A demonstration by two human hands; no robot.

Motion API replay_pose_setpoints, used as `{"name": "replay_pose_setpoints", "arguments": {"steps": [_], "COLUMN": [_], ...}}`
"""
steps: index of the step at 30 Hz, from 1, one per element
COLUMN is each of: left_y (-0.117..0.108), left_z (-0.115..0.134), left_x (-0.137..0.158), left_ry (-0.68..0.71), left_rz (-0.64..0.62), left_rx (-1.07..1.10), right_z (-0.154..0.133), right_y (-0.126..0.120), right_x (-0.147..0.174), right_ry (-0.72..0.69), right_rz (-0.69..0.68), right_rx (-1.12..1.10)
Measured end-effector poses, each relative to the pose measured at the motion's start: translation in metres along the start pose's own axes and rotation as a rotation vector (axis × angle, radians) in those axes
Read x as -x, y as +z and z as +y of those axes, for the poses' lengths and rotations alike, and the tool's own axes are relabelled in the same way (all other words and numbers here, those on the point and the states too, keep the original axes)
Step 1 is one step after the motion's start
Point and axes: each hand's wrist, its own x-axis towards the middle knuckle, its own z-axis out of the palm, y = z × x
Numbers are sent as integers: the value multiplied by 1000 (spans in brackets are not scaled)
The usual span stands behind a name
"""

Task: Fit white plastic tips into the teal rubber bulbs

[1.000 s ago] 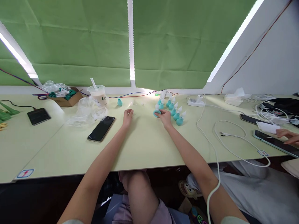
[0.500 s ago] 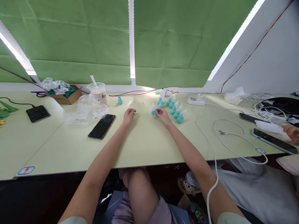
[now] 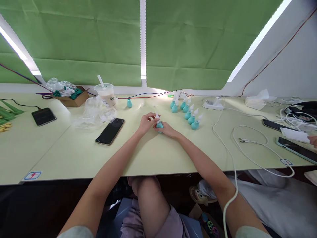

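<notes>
Near the middle of the table, my right hand [image 3: 167,129] is closed around a small turquoise bulb-shaped pot [image 3: 159,125]. A white pointed tip [image 3: 157,116] sticks up from its neck. My left hand [image 3: 147,122] has its thumb and fingers closed on that white tip. To the right stand several similar turquoise pots with white tips [image 3: 195,124], set out in rows. A lone turquoise pot [image 3: 129,103] without a tip stands farther back on the left. Small clear or whitish pieces lie to its right, too faint to make out.
A phone [image 3: 110,131], a crumpled plastic bag [image 3: 90,114], a drink cup [image 3: 106,94] and a cardboard box [image 3: 74,101] are on the left. Rightward are a white power strip [image 3: 212,104], a long white cable [image 3: 226,148], tissues [image 3: 257,100] and another person's hand [image 3: 312,140].
My right hand has brought the turquoise pot slightly left and nearer to me. My left hand has moved right and taken hold of its white tip. The view has shifted a little.
</notes>
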Motion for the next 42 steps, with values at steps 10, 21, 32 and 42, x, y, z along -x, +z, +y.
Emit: {"name": "replay_pose_setpoints", "arguments": {"steps": [10, 21, 32, 42], "left_y": [-8, -5, -37, -43], "left_z": [-9, -6, -33, -40], "left_x": [-4, -3, -15, -17], "left_ry": [-18, -2, -123, -176], "left_rz": [39, 32, 255, 278], "left_rx": [119, 9, -25, -17], "right_z": [-11, -6, -7, -6], "right_y": [-19, -14, -43, -47], "right_x": [11, 4, 6, 9], "right_ry": [53, 8, -55, -39], "right_rz": [-210, -47, 253, 276], "right_rx": [-410, -117, -399, -496]}}
